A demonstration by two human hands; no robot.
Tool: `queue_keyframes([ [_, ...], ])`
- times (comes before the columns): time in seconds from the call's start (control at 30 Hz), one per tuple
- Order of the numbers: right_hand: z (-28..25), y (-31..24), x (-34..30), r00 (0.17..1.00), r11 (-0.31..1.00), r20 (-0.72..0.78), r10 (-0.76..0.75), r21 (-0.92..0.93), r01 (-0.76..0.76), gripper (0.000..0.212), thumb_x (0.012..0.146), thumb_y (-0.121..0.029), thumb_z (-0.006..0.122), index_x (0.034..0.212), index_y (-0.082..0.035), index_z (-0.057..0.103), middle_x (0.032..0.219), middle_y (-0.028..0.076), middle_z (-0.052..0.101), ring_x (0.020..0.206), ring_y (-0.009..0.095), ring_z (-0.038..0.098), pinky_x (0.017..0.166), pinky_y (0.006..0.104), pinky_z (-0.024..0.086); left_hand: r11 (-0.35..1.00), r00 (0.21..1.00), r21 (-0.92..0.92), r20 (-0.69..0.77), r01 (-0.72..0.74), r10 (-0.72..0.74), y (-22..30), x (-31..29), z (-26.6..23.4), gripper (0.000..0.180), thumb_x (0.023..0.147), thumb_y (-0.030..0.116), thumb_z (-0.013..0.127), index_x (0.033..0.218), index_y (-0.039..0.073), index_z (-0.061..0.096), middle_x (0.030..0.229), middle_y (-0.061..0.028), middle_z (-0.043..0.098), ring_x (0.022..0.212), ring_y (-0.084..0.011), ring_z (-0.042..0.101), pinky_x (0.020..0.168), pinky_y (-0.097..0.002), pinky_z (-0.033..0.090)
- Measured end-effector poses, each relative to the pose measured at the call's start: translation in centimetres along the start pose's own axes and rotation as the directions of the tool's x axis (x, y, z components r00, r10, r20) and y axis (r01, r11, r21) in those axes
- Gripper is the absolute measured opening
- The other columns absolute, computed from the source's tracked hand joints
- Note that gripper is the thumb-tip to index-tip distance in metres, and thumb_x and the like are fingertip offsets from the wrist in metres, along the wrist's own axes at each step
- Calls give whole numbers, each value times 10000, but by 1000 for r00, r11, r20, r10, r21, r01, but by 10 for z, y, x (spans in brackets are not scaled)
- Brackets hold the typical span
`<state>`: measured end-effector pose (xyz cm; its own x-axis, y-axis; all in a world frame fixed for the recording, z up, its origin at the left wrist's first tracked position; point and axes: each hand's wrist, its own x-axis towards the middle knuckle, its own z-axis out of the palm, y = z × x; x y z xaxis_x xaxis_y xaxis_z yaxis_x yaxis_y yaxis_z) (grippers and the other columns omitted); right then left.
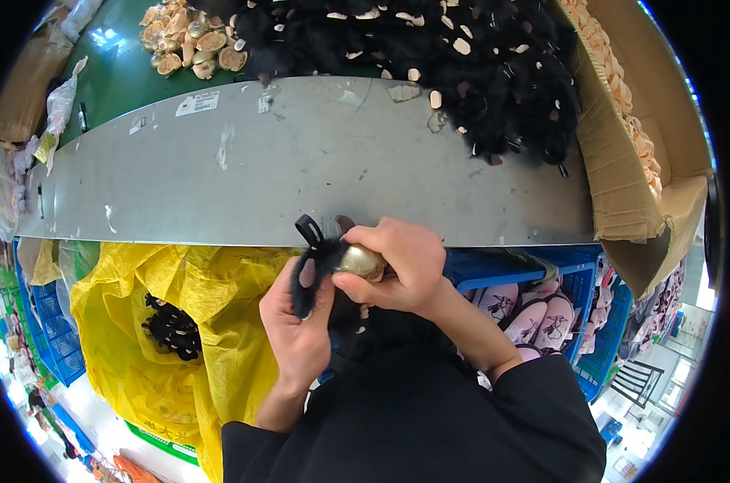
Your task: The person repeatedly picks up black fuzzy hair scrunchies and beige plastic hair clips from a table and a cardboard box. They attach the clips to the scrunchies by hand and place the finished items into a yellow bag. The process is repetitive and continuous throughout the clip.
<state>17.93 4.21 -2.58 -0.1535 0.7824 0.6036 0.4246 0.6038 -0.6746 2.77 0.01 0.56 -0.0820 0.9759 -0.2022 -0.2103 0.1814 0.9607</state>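
My left hand (pixel 298 342) pinches a small black furry plush piece (pixel 325 259) with a black loop at its top and a brownish oval, ear-like patch. Against its right side, the thumb and fingers of my right hand (pixel 409 262) grip a shiny gold rounded shell (pixel 360 262). Plush and shell touch each other, just in front of the metal table's edge. Whether the shell sits inside the plush or only against it, I cannot tell, as my fingers cover part of the join.
Beyond the grey metal table (pixel 301 177) lie a heap of black furry pieces (pixel 510 88) and a pile of gold-and-peach shells (pixel 208 40). A cardboard box (pixel 614 177) of peach pieces stands right. Below are a yellow bag (pixel 228 322) holding black pieces and a blue crate (pixel 494 270) with pink slipper-like items.
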Motion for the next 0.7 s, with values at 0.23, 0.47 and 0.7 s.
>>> queue_keyframes([
  [0.23,2,2,0,982,956,-89,-165,-261,136,412,841,-321,787,1059,21,715,582,20,495,450,166,460,422,286,361,985,996,151,-23,-86,91,-6,2,2,103,960,38,661,1028,-36,639,891,25,613,809,-44,496,719,-201,421],
  [0.47,-2,3,-2,986,971,-113,-124,-218,97,383,870,-276,764,1087,35,707,588,21,515,463,160,491,439,282,385,978,992,-167,-10,-127,127,-17,10,6,170,879,-34,729,947,11,581,1045,-36,643,874,-62,539,792,-210,444],
  [0.7,-9,-9,2,998,987,-62,1,-162,-11,364,876,-246,761,1113,25,707,620,62,564,485,177,539,482,274,428,989,990,-149,138,-19,40,-3,17,2,211,871,-22,730,979,32,557,964,13,600,861,-32,523,774,-182,429],
])
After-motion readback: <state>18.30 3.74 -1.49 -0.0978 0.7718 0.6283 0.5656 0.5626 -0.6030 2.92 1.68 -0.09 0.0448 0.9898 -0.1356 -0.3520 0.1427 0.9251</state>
